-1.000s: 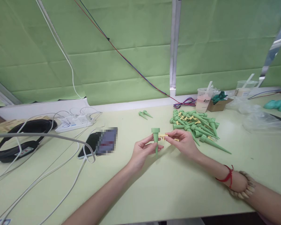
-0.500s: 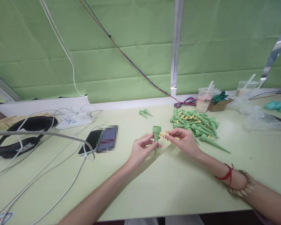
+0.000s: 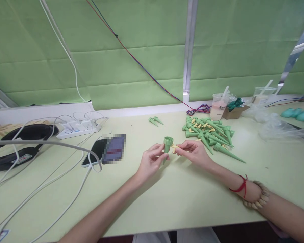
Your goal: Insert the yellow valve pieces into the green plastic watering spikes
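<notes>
Far left on the table: a black strap, power strip, phone. At centre, left hand pinching a green spike upright, open mouth tilted towards the camera (handy for fitting). Right hand gripping a small yellow piece against it. Further right, a pile of green spikes, within reach.

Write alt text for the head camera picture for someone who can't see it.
Over a pale green table, the left hand holds a green cone-shaped spike upright while the right hand brings a small yellow part to its side. A pile of green spikes lies behind, a phone and cables to the left.
</notes>
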Demonstrator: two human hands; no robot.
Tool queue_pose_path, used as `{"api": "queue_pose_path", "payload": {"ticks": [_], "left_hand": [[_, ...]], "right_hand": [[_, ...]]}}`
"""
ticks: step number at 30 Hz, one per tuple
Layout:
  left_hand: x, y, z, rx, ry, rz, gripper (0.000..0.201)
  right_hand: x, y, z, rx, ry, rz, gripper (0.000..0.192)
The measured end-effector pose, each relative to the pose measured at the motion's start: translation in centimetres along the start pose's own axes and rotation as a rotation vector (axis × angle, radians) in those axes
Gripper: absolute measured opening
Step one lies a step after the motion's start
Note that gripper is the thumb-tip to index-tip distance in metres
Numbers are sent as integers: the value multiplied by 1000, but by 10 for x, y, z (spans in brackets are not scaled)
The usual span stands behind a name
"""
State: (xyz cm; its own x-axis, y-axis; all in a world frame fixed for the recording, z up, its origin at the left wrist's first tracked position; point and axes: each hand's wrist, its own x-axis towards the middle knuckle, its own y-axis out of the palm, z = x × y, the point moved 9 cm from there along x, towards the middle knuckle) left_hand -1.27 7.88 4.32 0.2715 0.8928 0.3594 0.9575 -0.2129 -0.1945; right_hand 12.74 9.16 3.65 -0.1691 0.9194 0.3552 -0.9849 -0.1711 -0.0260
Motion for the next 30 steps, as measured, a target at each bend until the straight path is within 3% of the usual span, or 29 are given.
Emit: {"api": "queue_pose_path", "payload": {"ticks": [3, 6, 9, 12, 17, 22, 26, 30], "left_hand": [[1, 1, 0, 9, -14, -12, 17], [-1, 6, 5, -58, -93, -29, 25], [-5, 19, 16, -199, -219, -28, 30], [-9, 24, 25, -294, -313, -49, 32], [-9, 24, 18, -263, -253, 3, 26], [-11, 26, 8, -69, -125, 47, 18], [-13, 27, 8, -8, -75, 57, 14], [-14, 20, 6, 67, -24, -11, 17]], "right_hand": [[0, 6, -6, 24, 51, 29, 26], [2, 5, -1, -44, 13, 34, 25], [4, -1, 17, -358, -169, 32, 20], [3, 4, 28, -707, -369, 124, 20], [-3, 16, 28, -966, -551, 215, 26], [-11, 22, 28, -901, -573, 237, 26], [-12, 22, 30, -765, -472, 221, 25], [-11, 18, 28, -601, -306, 158, 26]]}}
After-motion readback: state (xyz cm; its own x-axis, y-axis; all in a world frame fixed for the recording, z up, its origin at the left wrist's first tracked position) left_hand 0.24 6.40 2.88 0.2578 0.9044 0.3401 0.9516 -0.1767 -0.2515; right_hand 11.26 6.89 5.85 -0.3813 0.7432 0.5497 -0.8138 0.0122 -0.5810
